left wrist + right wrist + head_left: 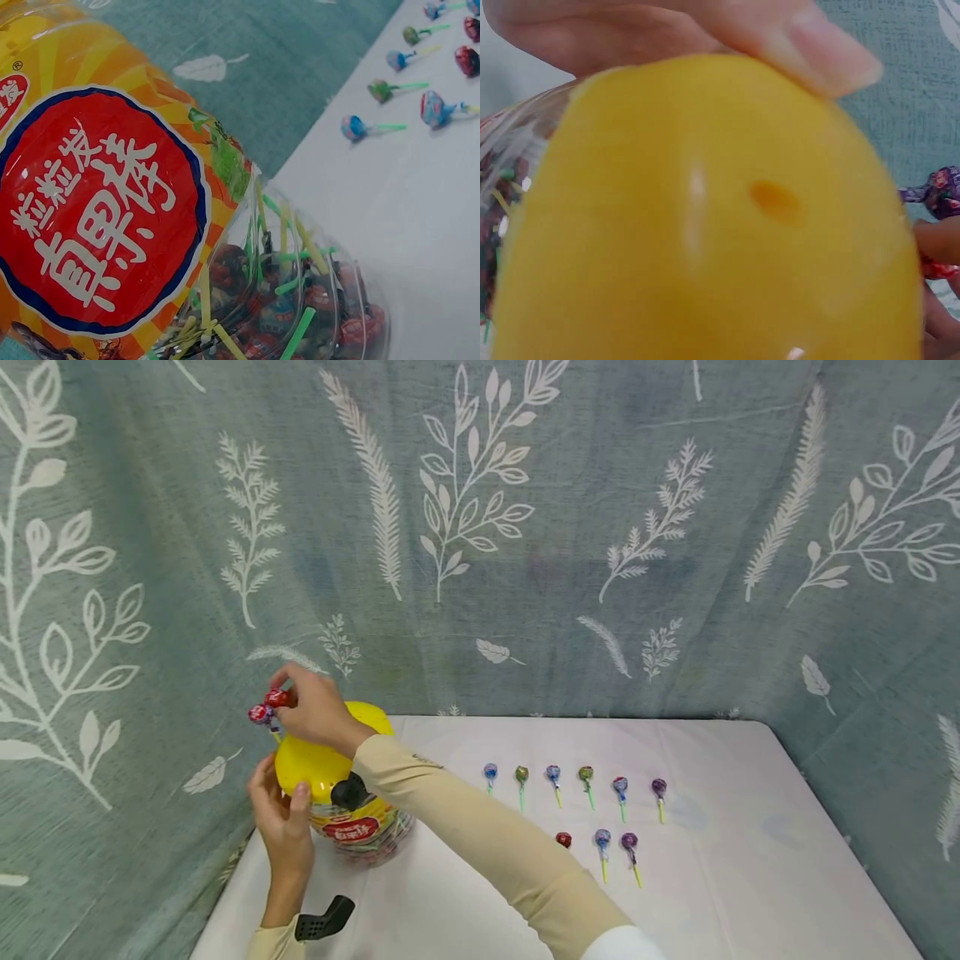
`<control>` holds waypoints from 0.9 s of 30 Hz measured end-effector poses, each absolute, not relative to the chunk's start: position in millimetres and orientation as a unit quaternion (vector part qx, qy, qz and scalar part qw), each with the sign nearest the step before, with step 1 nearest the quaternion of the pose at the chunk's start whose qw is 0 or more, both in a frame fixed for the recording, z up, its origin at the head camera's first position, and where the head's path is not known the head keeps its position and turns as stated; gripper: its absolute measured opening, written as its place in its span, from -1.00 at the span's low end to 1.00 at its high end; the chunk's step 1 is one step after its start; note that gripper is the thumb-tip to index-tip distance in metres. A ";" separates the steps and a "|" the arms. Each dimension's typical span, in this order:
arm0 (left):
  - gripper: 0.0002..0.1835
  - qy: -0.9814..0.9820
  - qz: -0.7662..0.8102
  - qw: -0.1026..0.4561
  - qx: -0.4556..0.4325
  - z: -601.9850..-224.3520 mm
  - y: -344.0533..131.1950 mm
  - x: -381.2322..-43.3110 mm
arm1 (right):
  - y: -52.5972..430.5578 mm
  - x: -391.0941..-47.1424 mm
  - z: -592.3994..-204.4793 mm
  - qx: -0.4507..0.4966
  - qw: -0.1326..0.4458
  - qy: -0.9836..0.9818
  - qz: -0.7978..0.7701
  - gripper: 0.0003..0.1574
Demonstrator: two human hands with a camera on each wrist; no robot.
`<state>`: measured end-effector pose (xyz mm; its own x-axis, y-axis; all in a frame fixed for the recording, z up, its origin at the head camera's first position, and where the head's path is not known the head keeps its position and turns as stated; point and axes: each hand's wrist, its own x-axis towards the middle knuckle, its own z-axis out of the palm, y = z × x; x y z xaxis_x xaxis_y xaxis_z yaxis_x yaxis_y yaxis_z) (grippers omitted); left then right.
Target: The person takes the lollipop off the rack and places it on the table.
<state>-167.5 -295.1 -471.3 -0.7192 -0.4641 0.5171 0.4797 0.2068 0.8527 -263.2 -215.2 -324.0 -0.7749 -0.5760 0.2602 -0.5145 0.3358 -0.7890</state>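
Observation:
A clear candy jar [367,852] with a yellow lid [311,764] stands tilted at the table's left; lollipops show through its wall in the left wrist view. My left hand [281,827] holds it near the lid, thumb in front and fingers on the left side. Above the lid, my right hand [318,710] pinches a red lollipop [277,697]. A purple-and-red lollipop [260,714] is just beside that one, its yellow stick running down to the lid; whether my fingers also hold it I cannot tell. The right wrist view shows a small hole in the lid [705,225].
Several wrapped lollipops lie in two rows on the white table [720,860], among them a blue one [602,839] and a purple one [630,842] in the nearer row. My right forearm partly covers a red lollipop [563,839]. A patterned curtain [525,635] hangs behind.

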 end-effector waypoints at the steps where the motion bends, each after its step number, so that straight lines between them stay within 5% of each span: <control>1: -0.34 -0.683 -0.627 0.375 -0.004 -471.5 -294.8 -167.7 | -215.6 -262.7 -324.4 -0.328 0.027 0.818 -0.472 -0.65; 15: -0.34 -0.683 -0.624 0.378 -0.016 -473.8 -290.1 -169.9 | -194.3 -267.6 -322.1 -0.383 -0.077 0.742 -0.545 -0.70; 27: -0.32 -0.706 -0.601 0.375 -0.012 -472.7 -298.0 -168.1 | -161.0 -276.2 -319.6 -0.382 -0.103 0.727 -0.560 -0.64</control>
